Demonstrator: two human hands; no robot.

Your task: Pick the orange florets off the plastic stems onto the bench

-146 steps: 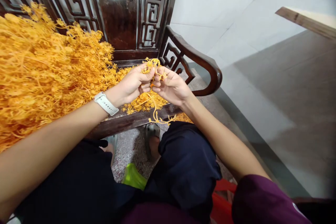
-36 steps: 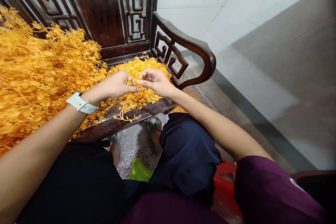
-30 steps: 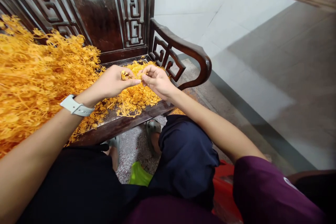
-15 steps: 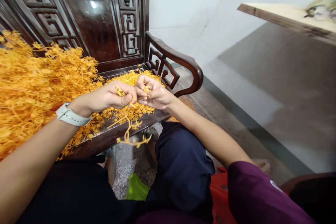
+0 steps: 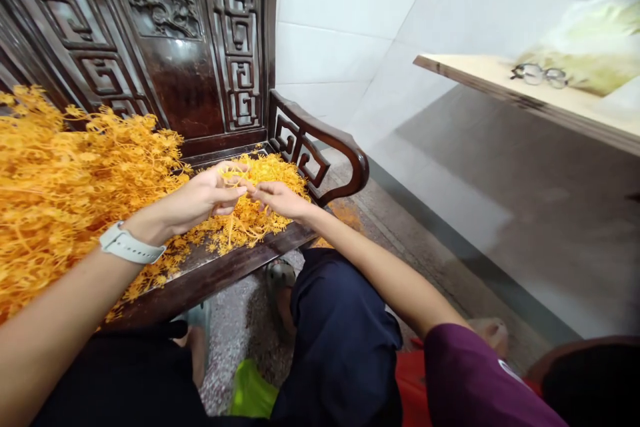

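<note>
Yellow sprig (image 5: pixel 233 178) sat loosely pinched in the left hand (image 5: pixel 201 200) above the bench (image 5: pixel 240 261), right hand (image 5: pixel 284 201) close beside, its grip impossible to tell! One hard tug risked snapping it, losing bits in the pile (image 5: pixel 250 223) on the bench.

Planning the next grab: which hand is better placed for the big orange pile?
The left hand, probably: it is nearer the big pile; the right hand is farther off, by the small heap. The left does hold a sprig, though, so it may need freeing first.
</note>
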